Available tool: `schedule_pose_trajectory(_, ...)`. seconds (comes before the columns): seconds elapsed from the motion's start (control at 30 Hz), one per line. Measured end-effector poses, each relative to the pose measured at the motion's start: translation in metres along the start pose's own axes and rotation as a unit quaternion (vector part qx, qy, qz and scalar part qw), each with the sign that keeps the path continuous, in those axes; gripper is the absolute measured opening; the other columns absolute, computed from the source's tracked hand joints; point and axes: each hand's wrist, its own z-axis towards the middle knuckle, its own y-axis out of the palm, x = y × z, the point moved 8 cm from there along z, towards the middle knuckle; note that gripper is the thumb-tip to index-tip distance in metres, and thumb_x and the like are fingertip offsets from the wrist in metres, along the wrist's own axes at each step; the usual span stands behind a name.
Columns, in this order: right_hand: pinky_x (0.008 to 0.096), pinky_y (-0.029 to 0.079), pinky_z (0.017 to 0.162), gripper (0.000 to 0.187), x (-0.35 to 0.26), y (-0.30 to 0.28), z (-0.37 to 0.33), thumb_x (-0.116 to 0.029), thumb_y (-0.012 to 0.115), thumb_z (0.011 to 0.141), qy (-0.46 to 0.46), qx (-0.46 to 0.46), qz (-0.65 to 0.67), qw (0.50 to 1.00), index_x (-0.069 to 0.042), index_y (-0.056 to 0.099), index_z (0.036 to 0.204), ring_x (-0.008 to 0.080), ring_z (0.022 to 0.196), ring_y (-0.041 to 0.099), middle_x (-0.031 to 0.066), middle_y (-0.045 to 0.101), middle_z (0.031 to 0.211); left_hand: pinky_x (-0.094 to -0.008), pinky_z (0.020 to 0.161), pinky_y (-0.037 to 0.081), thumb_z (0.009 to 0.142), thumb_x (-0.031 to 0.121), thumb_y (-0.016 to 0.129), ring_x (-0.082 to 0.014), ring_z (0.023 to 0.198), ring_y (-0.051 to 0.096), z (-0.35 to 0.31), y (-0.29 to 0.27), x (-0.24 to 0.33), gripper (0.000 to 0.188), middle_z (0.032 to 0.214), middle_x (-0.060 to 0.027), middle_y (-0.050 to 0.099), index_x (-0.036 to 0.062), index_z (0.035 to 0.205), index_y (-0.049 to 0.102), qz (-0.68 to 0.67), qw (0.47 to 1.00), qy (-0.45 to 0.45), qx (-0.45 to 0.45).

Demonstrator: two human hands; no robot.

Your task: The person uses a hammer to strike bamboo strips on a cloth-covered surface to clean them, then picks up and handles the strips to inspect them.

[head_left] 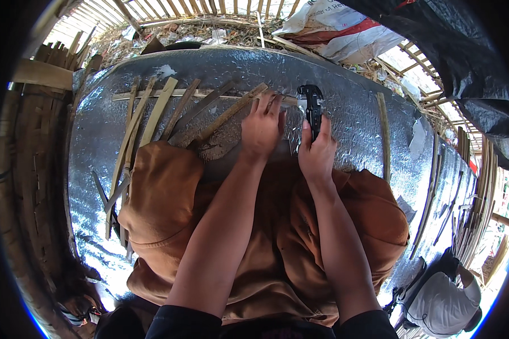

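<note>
Right hand (318, 150): clamped on handle of black hammer-like tool (314, 120). Thumb on left side of handle, fingers on right; head of tool held just beyond the grip, pointing away from the body.

Left hand (262, 131) held just left of that grip, fingers bent; whether anything is pinched there can't be told, contact hidden under the fingers. Upper end of diagonal strip (229, 116) is seen right beside its fingertips. Crosswise strip (123, 96) is laid beyond the left hand, running left to right, right end near the tool head.

Farther left of the grip, several slats (159, 111) are fanned out, upper ends at or near the crosswise strip. Single lengthwise strip (384, 138) is placed well right of the grip. All are laid on silver foil sheet (350, 121).

Brown trousers (254, 248) spread below both hands, knees bent outward. White sack with red band (336, 31) seen beyond the grip, past the sheet edge. Person in grey shirt (442, 302) well apart, right and nearer the body.
</note>
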Motion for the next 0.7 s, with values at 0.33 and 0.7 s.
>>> schedule_pose_trajectory(0.33,0.0574,0.051,0.058,0.038,0.013,0.024,-0.009,-0.016,0.06,0.101,-0.039,-0.043,-0.069,0.996,0.008,0.047,0.128,0.0506,0.071,0.066,0.0319,0.065,0.078,-0.0652,0.115,0.024,0.093,0.041,0.061,-0.0379,0.136,0.042,-0.02,-0.051,-0.031,0.066,0.141,-0.0156,0.049,-0.0003,0.143,0.048,0.353,0.926,-0.132,-0.029)
schedule_pose_trajectory(0.7,0.0529,0.054,0.055,0.043,0.0,0.019,-0.013,-0.016,0.061,0.101,-0.079,-0.018,-0.073,0.994,0.011,0.044,0.13,0.048,0.071,0.068,0.0302,0.066,0.082,-0.0679,0.118,0.016,0.097,0.054,0.046,-0.041,0.153,0.023,-0.023,-0.042,-0.047,0.086,0.165,-0.0201,0.027,-0.0057,0.157,0.029,0.388,0.907,-0.161,-0.011)
